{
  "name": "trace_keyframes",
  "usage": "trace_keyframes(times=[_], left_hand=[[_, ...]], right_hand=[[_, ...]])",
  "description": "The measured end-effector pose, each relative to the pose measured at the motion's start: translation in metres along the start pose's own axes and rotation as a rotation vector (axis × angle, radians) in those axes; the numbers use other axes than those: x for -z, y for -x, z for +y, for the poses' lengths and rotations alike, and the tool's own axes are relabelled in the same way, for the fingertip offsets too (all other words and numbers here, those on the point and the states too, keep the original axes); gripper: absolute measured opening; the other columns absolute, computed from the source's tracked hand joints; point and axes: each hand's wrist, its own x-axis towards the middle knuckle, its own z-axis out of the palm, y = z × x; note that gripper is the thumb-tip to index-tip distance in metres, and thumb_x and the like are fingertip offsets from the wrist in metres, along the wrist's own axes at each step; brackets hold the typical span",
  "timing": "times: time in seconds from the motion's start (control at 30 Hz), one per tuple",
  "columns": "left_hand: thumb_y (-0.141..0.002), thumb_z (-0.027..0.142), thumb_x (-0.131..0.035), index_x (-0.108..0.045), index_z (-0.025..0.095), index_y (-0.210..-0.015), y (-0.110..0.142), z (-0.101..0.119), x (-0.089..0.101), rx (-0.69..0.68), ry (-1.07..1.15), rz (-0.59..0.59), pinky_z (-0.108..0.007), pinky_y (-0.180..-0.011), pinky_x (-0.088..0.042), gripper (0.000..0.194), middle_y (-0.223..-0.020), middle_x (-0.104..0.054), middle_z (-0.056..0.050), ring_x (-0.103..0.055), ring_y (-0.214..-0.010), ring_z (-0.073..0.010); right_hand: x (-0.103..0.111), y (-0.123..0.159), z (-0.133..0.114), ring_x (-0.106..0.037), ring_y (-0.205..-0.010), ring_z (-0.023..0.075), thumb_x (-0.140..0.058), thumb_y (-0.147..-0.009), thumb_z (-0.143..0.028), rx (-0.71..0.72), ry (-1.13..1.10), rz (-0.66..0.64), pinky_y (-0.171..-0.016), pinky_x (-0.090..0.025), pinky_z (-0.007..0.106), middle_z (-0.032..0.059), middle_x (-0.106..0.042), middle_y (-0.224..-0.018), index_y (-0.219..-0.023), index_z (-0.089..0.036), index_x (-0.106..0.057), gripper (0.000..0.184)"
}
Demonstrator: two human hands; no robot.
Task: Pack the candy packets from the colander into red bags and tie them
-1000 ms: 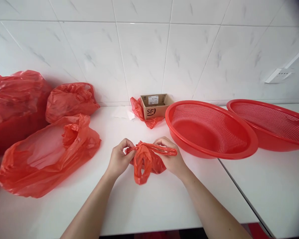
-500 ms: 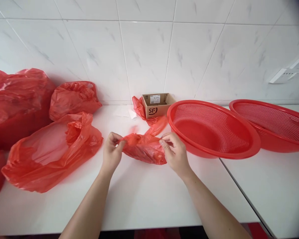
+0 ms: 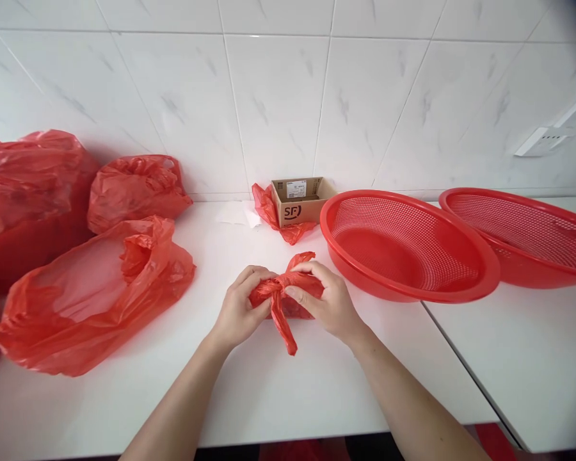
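Red bag (image 3: 292, 310) — between both grips (image 3: 244, 306) (image 3: 333, 304)

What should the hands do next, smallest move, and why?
Probably draw the twisted top snug: the left hand and right hand both pinch the small red bag there, and a loose end hangs toward the near edge.

Knotted red plastic bag (image 3: 295, 310) partly hidden by left hand (image 3: 240, 308) and right hand (image 3: 335, 308), rightmost oval red plastic basket (image 3: 537, 274) cut off.
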Motion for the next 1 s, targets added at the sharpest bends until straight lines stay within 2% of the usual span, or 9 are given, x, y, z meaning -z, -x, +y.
trace_keyframes(times=[0.17, 0.27, 0.43, 0.53, 0.6, 0.7, 0.8, 0.9, 1.0], left_hand=[[-0.087, 0.026, -0.057, -0.066, 0.02, -0.073, 0.0, -0.002, 0.008, 0.036, 0.052, 0.188, -0.028, -0.067, -0.047, 0.017, -0.082, -0.058, -0.004, -0.058, -0.075, -0.0165], [-0.09, 0.033, -0.055, -0.066, 0.02, -0.076, 0.0, 0.002, 0.012, 0.088, 0.157, 0.224, -0.028, -0.069, -0.047, 0.023, -0.083, -0.058, -0.003, -0.058, -0.075, -0.0156], [-0.084, 0.023, -0.065, -0.064, 0.023, -0.109, 0.004, 0.012, 0.007, -0.065, 0.013, 0.116, -0.031, -0.086, -0.047, 0.025, -0.105, -0.063, -0.005, -0.06, -0.096, -0.0182], [-0.084, 0.017, -0.064, -0.067, 0.022, -0.098, 0.007, 0.013, 0.004, -0.157, 0.003, 0.07, -0.027, -0.077, -0.047, 0.015, -0.091, -0.065, -0.003, -0.06, -0.085, -0.0155], [-0.087, 0.017, -0.061, -0.068, 0.022, -0.087, 0.009, 0.011, 0.004, -0.132, 0.095, 0.116, -0.025, -0.07, -0.046, 0.008, -0.083, -0.063, -0.001, -0.058, -0.077, -0.0138], [-0.09, 0.025, -0.058, -0.069, 0.022, -0.081, 0.011, 0.009, 0.002, -0.006, 0.365, 0.239, -0.026, -0.068, -0.044, 0.014, -0.082, -0.06, -0.002, -0.056, -0.076, -0.0143], [-0.088, 0.033, -0.06, -0.065, 0.02, -0.075, 0.011, 0.014, -0.004, 0.176, 0.636, 0.354, -0.025, -0.063, -0.041, 0.019, -0.074, -0.055, 0.0, -0.051, -0.07, -0.0136], [-0.086, 0.034, -0.06, -0.058, 0.019, -0.072, 0.008, 0.032, -0.009, 0.303, 0.627, 0.434, -0.023, -0.058, -0.038, 0.02, -0.069, -0.052, 0.003, -0.047, -0.063, -0.0115], [-0.082, 0.026, -0.063, -0.058, 0.021, -0.082, 0.001, 0.058, -0.005, 0.244, 0.35, 0.435, -0.022, -0.063, -0.04, 0.007, -0.075, -0.058, 0.003, -0.052, -0.068, -0.0121]], right_hand=[[-0.001, 0.001, 0.002, -0.057, -0.08, 0.0162, -0.056, -0.091, -0.024, 0.159, 0.09, 0.276, -0.076, -0.047, 0.032, 0.0014, -0.06, -0.083, -0.086, -0.023, -0.06, 0.007], [-0.002, 0.002, 0.0, -0.056, -0.083, 0.0152, -0.055, -0.091, -0.02, 0.182, 0.028, 0.378, -0.079, -0.047, 0.031, 0.0009, -0.059, -0.087, -0.09, -0.023, -0.058, 0.005], [-0.006, 0.005, -0.007, -0.06, -0.09, 0.0148, -0.056, -0.09, -0.022, 0.006, -0.145, 0.133, -0.082, -0.049, 0.029, 0.0007, -0.062, -0.096, -0.102, -0.024, -0.056, 0.013], [-0.005, 0.007, -0.012, -0.06, -0.082, 0.014, -0.059, -0.088, -0.022, -0.037, -0.197, -0.035, -0.076, -0.049, 0.027, -0.0009, -0.063, -0.09, -0.099, -0.024, -0.058, 0.011], [-0.004, 0.008, -0.013, -0.057, -0.077, 0.0127, -0.058, -0.089, -0.021, 0.004, -0.19, 0.019, -0.073, -0.048, 0.025, -0.0024, -0.061, -0.084, -0.092, -0.024, -0.06, 0.005], [-0.002, 0.008, -0.01, -0.055, -0.079, 0.012, -0.056, -0.09, -0.02, 0.084, -0.174, 0.259, -0.075, -0.045, 0.025, -0.0033, -0.06, -0.083, -0.09, -0.025, -0.061, 0.007], [-0.002, 0.006, -0.007, -0.054, -0.081, 0.0126, -0.055, -0.091, -0.023, 0.046, -0.247, 0.386, -0.078, -0.044, 0.026, -0.003, -0.058, -0.084, -0.091, -0.025, -0.059, 0.004], [-0.001, 0.003, -0.013, -0.054, -0.083, 0.014, -0.053, -0.092, -0.027, -0.032, -0.327, 0.349, -0.079, -0.043, 0.028, -0.0018, -0.058, -0.086, -0.092, -0.024, -0.058, 0.006], [0.006, 0.0, -0.03, -0.052, -0.077, 0.0138, -0.056, -0.089, -0.027, -0.041, -0.276, 0.102, -0.074, -0.042, 0.027, -0.0017, -0.056, -0.081, -0.088, -0.022, -0.059, 0.006]])
